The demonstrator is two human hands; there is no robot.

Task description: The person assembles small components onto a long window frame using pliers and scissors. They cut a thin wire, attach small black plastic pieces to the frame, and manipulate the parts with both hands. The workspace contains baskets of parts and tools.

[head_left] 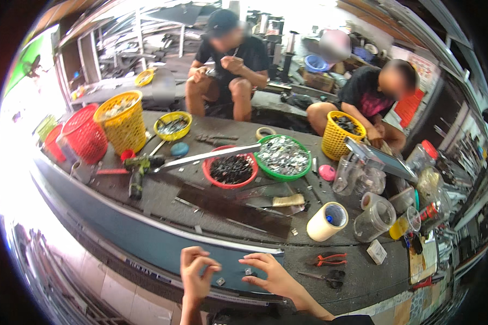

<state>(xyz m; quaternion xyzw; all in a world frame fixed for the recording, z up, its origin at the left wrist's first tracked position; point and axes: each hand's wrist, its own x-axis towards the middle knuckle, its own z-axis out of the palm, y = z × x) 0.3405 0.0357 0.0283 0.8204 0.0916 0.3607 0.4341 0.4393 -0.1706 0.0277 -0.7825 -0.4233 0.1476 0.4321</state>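
Note:
My left hand [196,272] is raised over the blue-grey strip [162,246] along the bench's near edge. Its fingers curl in toward the thumb, and anything between them is too small to make out. To its right, my right hand [271,274] has thumb and fingers apart. Beside those fingertips lie a small metal piece [248,271] and a dark bit; whether they touch the hand I cannot tell. Another small square metal piece [220,281] rests on the strip between both hands.
Pliers [329,259] and scissors [328,278] lie to the right, near a tape roll [324,225] and clear jars [374,219]. Farther back stand a green basin [283,157] and a red basin [230,169] of small parts, plus a cordless drill [140,172]. Two people sit across the bench.

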